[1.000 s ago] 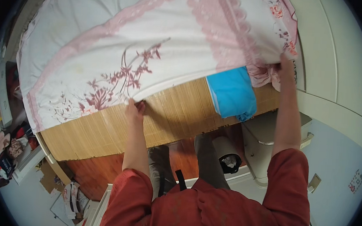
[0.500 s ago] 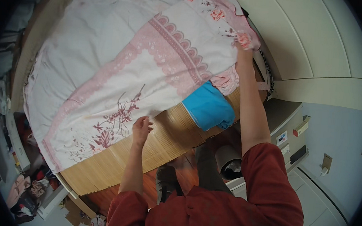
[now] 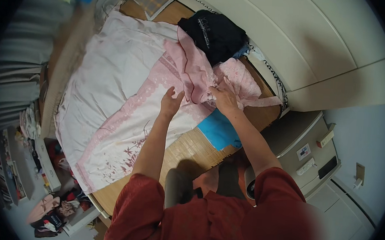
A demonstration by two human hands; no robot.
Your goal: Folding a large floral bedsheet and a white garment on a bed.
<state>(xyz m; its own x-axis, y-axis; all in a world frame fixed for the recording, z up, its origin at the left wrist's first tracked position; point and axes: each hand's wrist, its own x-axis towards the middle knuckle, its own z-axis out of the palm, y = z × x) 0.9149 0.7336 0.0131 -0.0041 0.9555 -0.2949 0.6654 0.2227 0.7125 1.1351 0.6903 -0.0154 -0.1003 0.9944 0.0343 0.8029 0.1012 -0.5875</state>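
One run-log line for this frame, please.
left hand: flat on pink floral sheet | right hand: gripping bunched sheet fold | blue cloth: beside right wrist, on bamboo mat | black garment: beyond the sheet

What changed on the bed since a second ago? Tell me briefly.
The right hand carried the pink bedsheet's far corner inward and now grips it bunched at the middle. The left hand left the near edge and lies flat on the sheet. The blue cloth and bamboo mat stayed put.
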